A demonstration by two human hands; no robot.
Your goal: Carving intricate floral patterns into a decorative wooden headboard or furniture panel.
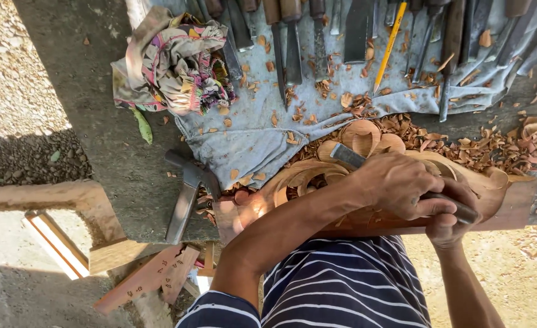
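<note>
At the bottom of the frame I see my striped shirt [347,285] and both forearms reaching up toward the work. My left hand [396,185] is wrapped tight around the shaft of a chisel [350,157], fingers closed over it, while my right hand [447,222] is clamped on the dark handle end at lower right, so both hands are shut on the same tool. The blade points toward the upper left and rests on the carved wooden panel [305,176], which lies across the near edge of the counter [110,152], at centre frame, its scrolls and leaf shapes already cut in relief. I judge the step in hand to be paring detail into those curls; the next move seems to call for a steady push along the grain with the left hand guiding the edge, so the blade does not slip out of the hollow. Loose wood shavings [493,146] are heaped around the panel toward the right. Just left of it a hammer [186,197] lies on the counter, untouched. Farther up, a grey cloth [250,130] carries a row of chisels [292,42] and a yellow pencil [390,45], and a bundled patterned rag [174,64] sits at upper left.
</note>
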